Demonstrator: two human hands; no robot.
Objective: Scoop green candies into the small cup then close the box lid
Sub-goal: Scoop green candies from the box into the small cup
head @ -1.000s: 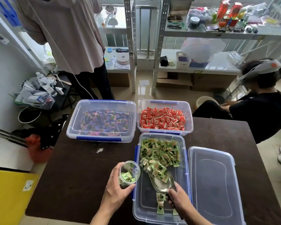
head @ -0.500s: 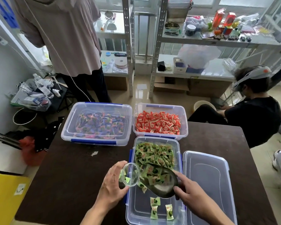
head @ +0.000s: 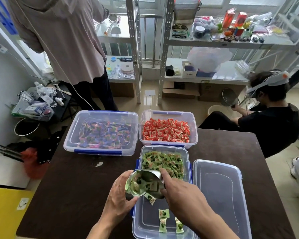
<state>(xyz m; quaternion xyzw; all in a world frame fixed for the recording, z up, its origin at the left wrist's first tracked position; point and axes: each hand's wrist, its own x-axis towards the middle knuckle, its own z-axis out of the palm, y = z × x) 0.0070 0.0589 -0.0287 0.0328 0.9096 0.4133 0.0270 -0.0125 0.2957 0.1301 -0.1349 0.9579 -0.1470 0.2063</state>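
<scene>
A clear box (head: 186,157) of green candies (head: 162,163) lies open in front of me on the dark table. My left hand (head: 118,195) grips a small clear cup (head: 136,186), tilted toward the box and holding green candies. My right hand (head: 179,192) holds a metal scoop (head: 151,175) tipped into the cup's mouth. One candy (head: 150,199) is just under the cup, and three more (head: 164,219) lie on the box's bare near end. The box's lid (head: 219,192) rests flat on the table to the right.
A lidded box of purple candies (head: 102,133) and an open box of red candies (head: 166,130) stand at the table's far side. One person stands at the far left by metal shelves (head: 164,49); another (head: 269,121) sits at the right.
The scoop rose from the candy pile and tipped against the cup. The cup now holds far more candies, and my left hand has tilted it toward the scoop.
</scene>
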